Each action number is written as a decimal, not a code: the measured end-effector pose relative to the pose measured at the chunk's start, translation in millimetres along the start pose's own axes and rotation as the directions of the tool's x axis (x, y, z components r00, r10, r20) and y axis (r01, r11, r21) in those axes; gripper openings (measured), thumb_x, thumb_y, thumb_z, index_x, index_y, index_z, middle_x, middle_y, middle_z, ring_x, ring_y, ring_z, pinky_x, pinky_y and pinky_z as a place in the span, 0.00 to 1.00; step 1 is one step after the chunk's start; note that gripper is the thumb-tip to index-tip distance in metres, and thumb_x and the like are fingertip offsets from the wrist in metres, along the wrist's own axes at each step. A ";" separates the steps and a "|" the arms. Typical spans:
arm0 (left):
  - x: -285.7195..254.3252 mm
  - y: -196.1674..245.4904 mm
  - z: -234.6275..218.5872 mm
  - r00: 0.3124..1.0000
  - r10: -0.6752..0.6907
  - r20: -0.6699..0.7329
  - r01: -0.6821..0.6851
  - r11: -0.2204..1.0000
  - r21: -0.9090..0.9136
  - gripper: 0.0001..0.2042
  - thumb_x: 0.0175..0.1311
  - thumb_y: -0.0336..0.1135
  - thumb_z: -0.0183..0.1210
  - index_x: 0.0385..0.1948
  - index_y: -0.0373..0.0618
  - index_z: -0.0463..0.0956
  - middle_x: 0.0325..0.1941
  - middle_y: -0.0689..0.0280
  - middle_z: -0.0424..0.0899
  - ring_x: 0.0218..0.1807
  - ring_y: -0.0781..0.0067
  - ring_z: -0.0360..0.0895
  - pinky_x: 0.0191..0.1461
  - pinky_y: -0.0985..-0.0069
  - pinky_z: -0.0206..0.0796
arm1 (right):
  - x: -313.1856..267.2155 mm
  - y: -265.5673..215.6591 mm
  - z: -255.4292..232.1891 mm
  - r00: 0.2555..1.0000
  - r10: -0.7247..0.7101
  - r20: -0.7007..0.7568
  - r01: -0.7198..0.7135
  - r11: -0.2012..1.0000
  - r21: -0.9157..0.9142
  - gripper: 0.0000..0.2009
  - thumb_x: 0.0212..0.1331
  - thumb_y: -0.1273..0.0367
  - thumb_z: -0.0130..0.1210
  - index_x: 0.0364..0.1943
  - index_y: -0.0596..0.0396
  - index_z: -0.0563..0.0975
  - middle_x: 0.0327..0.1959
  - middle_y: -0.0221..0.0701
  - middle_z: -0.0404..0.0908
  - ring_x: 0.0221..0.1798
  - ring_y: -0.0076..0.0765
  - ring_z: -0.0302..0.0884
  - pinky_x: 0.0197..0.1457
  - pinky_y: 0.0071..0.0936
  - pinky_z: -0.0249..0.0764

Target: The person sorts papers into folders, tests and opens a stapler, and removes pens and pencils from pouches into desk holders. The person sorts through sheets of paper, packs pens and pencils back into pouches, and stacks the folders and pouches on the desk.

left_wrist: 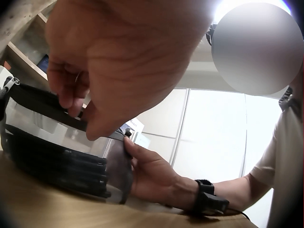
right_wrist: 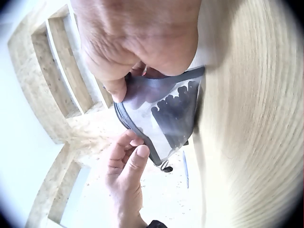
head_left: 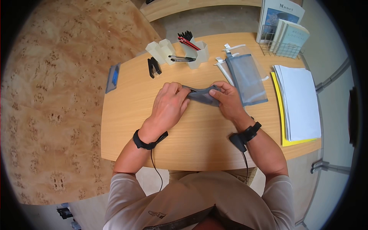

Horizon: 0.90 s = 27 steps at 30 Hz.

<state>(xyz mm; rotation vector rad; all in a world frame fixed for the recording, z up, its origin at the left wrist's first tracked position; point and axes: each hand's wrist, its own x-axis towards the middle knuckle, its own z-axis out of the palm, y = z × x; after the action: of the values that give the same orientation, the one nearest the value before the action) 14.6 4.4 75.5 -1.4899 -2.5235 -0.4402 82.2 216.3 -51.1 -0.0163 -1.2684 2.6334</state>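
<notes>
A see-through mesh zipper pouch (head_left: pixel 205 96) with dark edging is held above the desk between both hands. My left hand (head_left: pixel 168 103) pinches its zippered edge at the left end, near the zipper pull (right_wrist: pixel 166 167). At the opposite end my right hand (head_left: pixel 230 101) grips the pouch, thumb on the near side. Several black pens (left_wrist: pixel 61 164), or similar dark slim sticks, lie inside along the pouch's bottom. In the right wrist view, the fingers of my left hand (right_wrist: pixel 126 166) are bent at the zipper edge.
Flat mesh pouches (head_left: pixel 249 80) lie right of the hands. Behind stand pale pen cups (head_left: pixel 202 51) holding pens, and a black stapler (head_left: pixel 154 68). A blue-grey pouch (head_left: pixel 112 78) lies far left. Papers (head_left: pixel 299 103) and a wire book rack (head_left: pixel 281 48) occupy the right side.
</notes>
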 end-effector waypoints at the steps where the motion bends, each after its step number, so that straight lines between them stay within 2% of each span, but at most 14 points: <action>1: 0.9 -1.0 -0.9 0.999 0.011 0.030 -0.012 1.000 0.018 0.13 0.60 0.26 0.65 0.47 0.40 0.81 0.48 0.55 0.81 0.52 0.47 0.78 0.54 0.61 0.72 | 0.4 0.5 0.2 1.000 0.002 0.013 -0.002 1.000 -0.016 0.11 0.67 0.76 0.62 0.51 0.60 0.78 0.44 0.28 0.84 0.45 0.18 0.80 0.50 0.18 0.77; 2: 1.2 -2.3 0.3 0.999 0.011 0.031 -0.012 1.000 0.019 0.13 0.60 0.26 0.65 0.47 0.40 0.81 0.48 0.55 0.81 0.52 0.47 0.78 0.54 0.61 0.72 | 0.4 0.5 0.2 1.000 0.002 0.013 -0.002 1.000 -0.016 0.11 0.67 0.76 0.62 0.51 0.60 0.78 0.44 0.28 0.84 0.45 0.18 0.80 0.50 0.18 0.77; 5: 0.8 -7.5 9.1 0.991 0.127 0.047 -0.122 0.988 -0.099 0.12 0.60 0.26 0.64 0.46 0.40 0.82 0.48 0.54 0.81 0.53 0.47 0.78 0.56 0.61 0.72 | -0.9 -1.6 0.9 1.000 0.010 -0.006 -0.011 0.999 -0.050 0.11 0.66 0.76 0.63 0.51 0.60 0.78 0.43 0.28 0.84 0.45 0.18 0.80 0.50 0.18 0.77; 7: 0.4 -9.7 12.1 0.982 -0.063 0.179 0.120 0.937 -0.327 0.12 0.61 0.26 0.63 0.46 0.40 0.82 0.49 0.54 0.83 0.55 0.48 0.78 0.58 0.60 0.72 | -2.3 -2.9 2.3 1.000 0.020 0.009 -0.019 0.998 -0.056 0.11 0.65 0.77 0.63 0.50 0.60 0.78 0.43 0.28 0.84 0.45 0.19 0.80 0.50 0.19 0.77; 11: 9.9 -13.1 14.9 0.957 -0.080 0.278 0.165 0.940 -0.298 0.13 0.60 0.25 0.63 0.47 0.41 0.82 0.49 0.54 0.84 0.54 0.47 0.79 0.59 0.58 0.72 | -4.4 -6.3 7.1 0.999 0.017 0.032 -0.013 0.993 -0.116 0.11 0.64 0.78 0.64 0.49 0.60 0.79 0.44 0.28 0.84 0.46 0.19 0.80 0.52 0.19 0.77; 13: 9.4 -16.8 27.0 0.970 0.121 0.210 -0.117 0.993 -0.032 0.16 0.57 0.24 0.64 0.49 0.42 0.82 0.48 0.55 0.85 0.55 0.47 0.78 0.59 0.59 0.71 | -6.6 -8.0 9.4 0.993 0.059 0.099 -0.040 0.981 -0.188 0.10 0.63 0.79 0.64 0.48 0.60 0.80 0.45 0.28 0.84 0.47 0.20 0.80 0.53 0.20 0.78; 14: 10.8 -18.3 31.8 0.970 0.122 0.210 -0.118 0.992 -0.032 0.16 0.57 0.24 0.64 0.49 0.42 0.82 0.48 0.55 0.85 0.55 0.47 0.78 0.59 0.59 0.71 | -6.6 -7.2 9.0 0.993 0.059 0.098 -0.039 0.981 -0.188 0.10 0.63 0.79 0.64 0.48 0.60 0.80 0.45 0.28 0.84 0.47 0.20 0.80 0.53 0.20 0.78; 16: 14.8 -21.9 41.3 0.926 0.233 0.297 -0.244 0.970 0.002 0.14 0.59 0.28 0.63 0.48 0.46 0.83 0.47 0.61 0.86 0.57 0.53 0.75 0.62 0.61 0.67 | -7.1 -4.0 8.5 0.977 0.112 0.181 -0.083 0.984 -0.161 0.10 0.63 0.80 0.64 0.48 0.61 0.81 0.46 0.28 0.84 0.48 0.20 0.80 0.55 0.20 0.78; 17: 15.4 -25.9 51.9 0.926 0.232 0.298 -0.244 0.970 0.001 0.14 0.59 0.28 0.63 0.48 0.46 0.83 0.47 0.61 0.86 0.57 0.53 0.75 0.62 0.61 0.67 | -7.5 -3.6 9.1 0.977 0.113 0.181 -0.084 0.984 -0.160 0.10 0.63 0.80 0.64 0.48 0.61 0.81 0.46 0.28 0.84 0.48 0.20 0.80 0.55 0.20 0.78; 19: 18.0 -28.7 65.7 0.955 0.187 0.231 -0.157 0.977 -0.145 0.12 0.57 0.29 0.64 0.45 0.46 0.83 0.46 0.60 0.85 0.54 0.51 0.76 0.62 0.60 0.67 | -8.4 -4.3 11.4 0.959 0.144 0.244 -0.089 0.971 -0.223 0.10 0.64 0.78 0.64 0.48 0.60 0.81 0.46 0.27 0.84 0.49 0.19 0.79 0.55 0.21 0.77; 22: 22.4 -22.8 59.1 0.944 0.156 0.290 -0.131 0.986 -0.103 0.11 0.56 0.30 0.65 0.42 0.44 0.82 0.44 0.58 0.85 0.54 0.49 0.76 0.61 0.59 0.68 | -11.2 -12.0 15.1 0.983 0.068 0.169 -0.032 0.978 -0.208 0.11 0.67 0.74 0.62 0.51 0.60 0.79 0.48 0.26 0.83 0.51 0.18 0.78 0.57 0.21 0.75; 23: 22.0 -24.3 61.7 0.944 0.157 0.289 -0.132 0.986 -0.104 0.11 0.56 0.30 0.65 0.42 0.44 0.82 0.44 0.58 0.85 0.54 0.49 0.76 0.61 0.59 0.68 | -11.3 -13.0 13.8 0.984 0.068 0.168 -0.031 0.977 -0.209 0.11 0.67 0.74 0.62 0.51 0.60 0.79 0.48 0.26 0.83 0.51 0.18 0.78 0.57 0.21 0.75; 25: 19.5 -30.6 69.4 0.928 0.263 0.264 -0.234 0.963 -0.138 0.15 0.53 0.28 0.64 0.44 0.45 0.79 0.41 0.54 0.84 0.46 0.43 0.79 0.51 0.58 0.72 | -10.5 -14.8 10.8 0.996 -0.004 0.086 0.027 0.961 -0.276 0.12 0.70 0.72 0.57 0.54 0.59 0.77 0.48 0.26 0.82 0.52 0.18 0.78 0.59 0.21 0.73; 27: 15.4 -36.6 72.6 0.924 0.274 0.267 -0.252 0.961 -0.115 0.15 0.53 0.28 0.65 0.44 0.46 0.80 0.41 0.54 0.84 0.46 0.43 0.79 0.50 0.58 0.72 | -9.6 -9.6 8.5 0.999 -0.025 0.036 0.036 0.943 -0.331 0.13 0.70 0.72 0.56 0.56 0.59 0.76 0.51 0.27 0.81 0.54 0.20 0.77 0.61 0.21 0.72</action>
<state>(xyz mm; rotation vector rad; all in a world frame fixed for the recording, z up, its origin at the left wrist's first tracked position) -25.1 25.2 5.9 -2.0180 -2.4732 -0.3062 92.5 213.7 -39.1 -0.0090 -1.6936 2.3714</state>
